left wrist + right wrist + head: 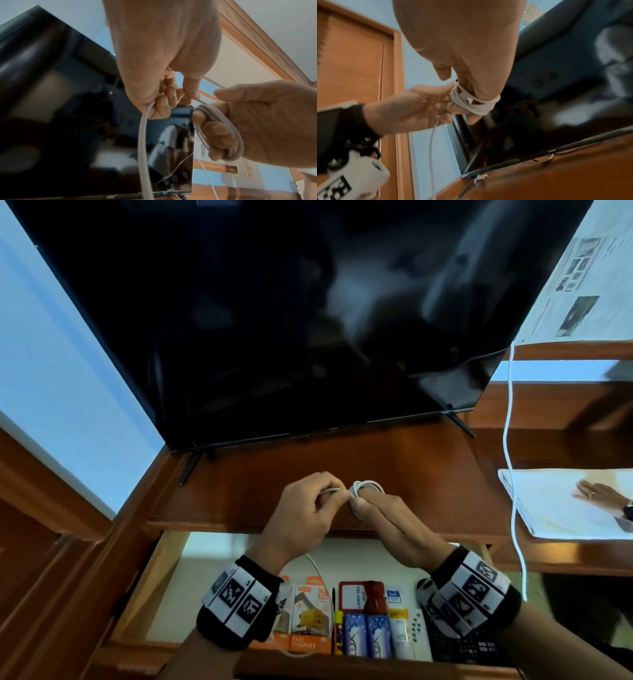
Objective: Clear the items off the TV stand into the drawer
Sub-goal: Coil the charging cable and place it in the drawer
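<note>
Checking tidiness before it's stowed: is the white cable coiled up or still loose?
Partly coiled: the cable loops around the right hand's fingers, while the left hand pinches a loose tail.

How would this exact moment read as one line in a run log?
step: coiling white cable | left hand: pinches loose end | right hand: coil wound round fingers | place: above TV stand | drawer: open, holds items
</note>
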